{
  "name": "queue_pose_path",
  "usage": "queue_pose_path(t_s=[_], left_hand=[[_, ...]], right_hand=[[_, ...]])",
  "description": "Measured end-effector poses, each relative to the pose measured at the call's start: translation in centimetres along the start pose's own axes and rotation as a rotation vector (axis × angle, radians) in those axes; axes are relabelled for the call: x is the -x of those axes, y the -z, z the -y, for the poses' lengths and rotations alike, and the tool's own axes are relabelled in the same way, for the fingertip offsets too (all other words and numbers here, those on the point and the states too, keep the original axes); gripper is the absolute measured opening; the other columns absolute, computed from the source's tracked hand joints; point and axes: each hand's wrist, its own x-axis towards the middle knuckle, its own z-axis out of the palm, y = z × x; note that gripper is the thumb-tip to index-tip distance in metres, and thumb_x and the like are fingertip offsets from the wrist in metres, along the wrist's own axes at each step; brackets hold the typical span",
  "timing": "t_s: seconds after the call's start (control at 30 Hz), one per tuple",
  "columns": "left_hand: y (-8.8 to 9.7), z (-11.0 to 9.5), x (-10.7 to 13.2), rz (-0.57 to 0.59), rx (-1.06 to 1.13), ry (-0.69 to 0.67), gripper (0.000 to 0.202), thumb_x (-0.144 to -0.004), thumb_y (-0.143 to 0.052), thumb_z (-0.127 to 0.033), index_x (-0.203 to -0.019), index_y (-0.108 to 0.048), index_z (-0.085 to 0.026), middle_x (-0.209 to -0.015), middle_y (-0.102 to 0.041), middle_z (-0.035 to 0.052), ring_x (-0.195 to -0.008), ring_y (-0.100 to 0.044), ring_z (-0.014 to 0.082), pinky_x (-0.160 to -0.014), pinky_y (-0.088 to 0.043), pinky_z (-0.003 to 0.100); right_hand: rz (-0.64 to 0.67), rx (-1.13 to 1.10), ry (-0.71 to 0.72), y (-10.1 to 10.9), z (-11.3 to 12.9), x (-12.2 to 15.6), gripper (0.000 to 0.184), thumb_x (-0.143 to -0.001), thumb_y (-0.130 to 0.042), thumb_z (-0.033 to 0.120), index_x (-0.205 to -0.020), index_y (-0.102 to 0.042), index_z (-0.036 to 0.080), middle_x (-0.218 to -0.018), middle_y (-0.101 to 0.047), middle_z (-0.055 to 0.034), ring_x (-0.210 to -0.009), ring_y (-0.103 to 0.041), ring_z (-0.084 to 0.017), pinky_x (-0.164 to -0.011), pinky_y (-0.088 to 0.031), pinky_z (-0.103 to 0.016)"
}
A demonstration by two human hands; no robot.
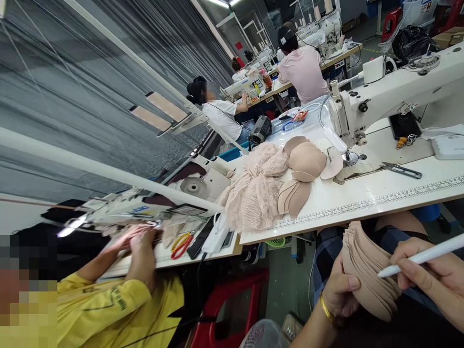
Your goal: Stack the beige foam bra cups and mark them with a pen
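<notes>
At the lower right, my left hand (340,295) grips a fanned stack of beige bra cup pads (369,275), thumb on the near face. A gold bracelet (325,309) circles that wrist. My right hand (431,270) holds a white pen-like stick (431,252); its tip is at the stack's right side, and I cannot tell whether it touches. On the table above lie more beige cup pads (307,159) and a heap of pale pink lace fabric (259,188). One pad (331,165) rests beside the sewing machine's needle area.
A white sewing machine (395,96) stands on the white table (366,205), with black thread snips (402,170) and a phone (404,126). At left, a co-worker in yellow (108,309) handles pink fabric near red-handled scissors (181,245). A red stool (232,309) stands below.
</notes>
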Motion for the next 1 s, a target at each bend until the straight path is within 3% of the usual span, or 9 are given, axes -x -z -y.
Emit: queue_pose_path(t_s=[0.13,0.23,0.43,0.53,0.63,0.7,0.87,1.0], left_hand=[[0.00,-0.10,0.05,-0.013,0.021,0.012,0.083,-0.064,-0.097,-0.034,-0.136,-0.063,-0.008,-0.104,-0.082,0.0159,-0.093,-0.080,0.0315,-0.090,-0.063,0.042],[0.16,-0.03,0.07,-0.029,0.033,-0.006,0.084,-0.064,-0.096,-0.033,-0.137,-0.063,-0.010,-0.103,-0.082,0.0143,-0.100,-0.080,0.0358,-0.096,-0.063,0.048],[-0.09,-0.01,-0.13,-0.023,0.023,-0.012,0.083,-0.065,-0.096,-0.037,-0.137,-0.062,-0.011,-0.109,-0.082,0.0181,-0.114,-0.077,0.0446,-0.103,-0.061,0.058],[-0.33,-0.11,-0.21,-0.021,0.013,-0.019,0.082,-0.067,-0.095,-0.037,-0.137,-0.063,-0.011,-0.113,-0.081,0.0186,-0.118,-0.076,0.0454,-0.105,-0.060,0.058],[-0.25,-0.09,-0.17,-0.035,0.006,-0.008,0.083,-0.067,-0.096,-0.038,-0.138,-0.063,-0.011,-0.113,-0.081,0.0184,-0.122,-0.074,0.0466,-0.107,-0.059,0.058],[-0.06,0.02,-0.14,-0.042,0.009,-0.002,0.083,-0.066,-0.097,-0.037,-0.137,-0.063,-0.011,-0.114,-0.080,0.0184,-0.123,-0.074,0.0470,-0.108,-0.058,0.058],[0.15,0.28,-0.18,-0.055,0.024,-0.019,0.080,-0.066,-0.097,-0.033,-0.135,-0.063,-0.011,-0.119,-0.080,0.0191,-0.122,-0.075,0.0454,-0.110,-0.057,0.058],[-0.10,0.07,-0.13,-0.046,0.020,-0.013,0.081,-0.068,-0.097,-0.034,-0.138,-0.063,-0.011,-0.116,-0.081,0.0176,-0.118,-0.077,0.0429,-0.109,-0.059,0.056]], right_hand=[[-0.010,-0.054,-0.047,0.21,-0.23,0.14,0.033,-0.112,-0.060,0.051,-0.094,-0.076,0.029,-0.071,-0.065,0.0004,-0.068,-0.063,-0.017,-0.065,-0.054,-0.025],[-0.064,-0.073,-0.067,0.71,-0.60,0.44,0.033,-0.112,-0.060,0.053,-0.096,-0.076,0.029,-0.070,-0.063,0.0006,-0.068,-0.061,-0.017,-0.064,-0.054,-0.024],[0.013,0.002,-0.045,0.55,-0.04,0.19,0.042,-0.111,-0.062,0.050,-0.078,-0.071,0.026,-0.076,-0.063,-0.0024,-0.074,-0.064,-0.018,-0.068,-0.055,-0.027],[0.031,-0.023,-0.059,0.52,0.06,0.17,0.040,-0.111,-0.061,0.052,-0.084,-0.075,0.027,-0.073,-0.064,-0.0022,-0.071,-0.064,-0.019,-0.067,-0.056,-0.028],[-0.033,-0.036,-0.051,0.66,-0.22,0.19,0.035,-0.111,-0.060,0.053,-0.096,-0.078,0.027,-0.068,-0.064,-0.0010,-0.066,-0.062,-0.018,-0.064,-0.056,-0.028],[-0.038,-0.013,-0.023,0.58,-0.39,0.05,0.033,-0.111,-0.061,0.050,-0.094,-0.077,0.027,-0.070,-0.065,-0.0006,-0.068,-0.063,-0.018,-0.065,-0.055,-0.027],[0.089,-0.005,-0.005,0.27,-0.15,-0.27,0.036,-0.113,-0.059,0.047,-0.087,-0.075,0.027,-0.079,-0.068,-0.0019,-0.075,-0.067,-0.018,-0.069,-0.056,-0.027],[0.016,-0.021,-0.037,0.71,-0.01,0.06,0.037,-0.112,-0.059,0.051,-0.088,-0.076,0.027,-0.073,-0.065,-0.0019,-0.071,-0.064,-0.019,-0.067,-0.056,-0.028]])
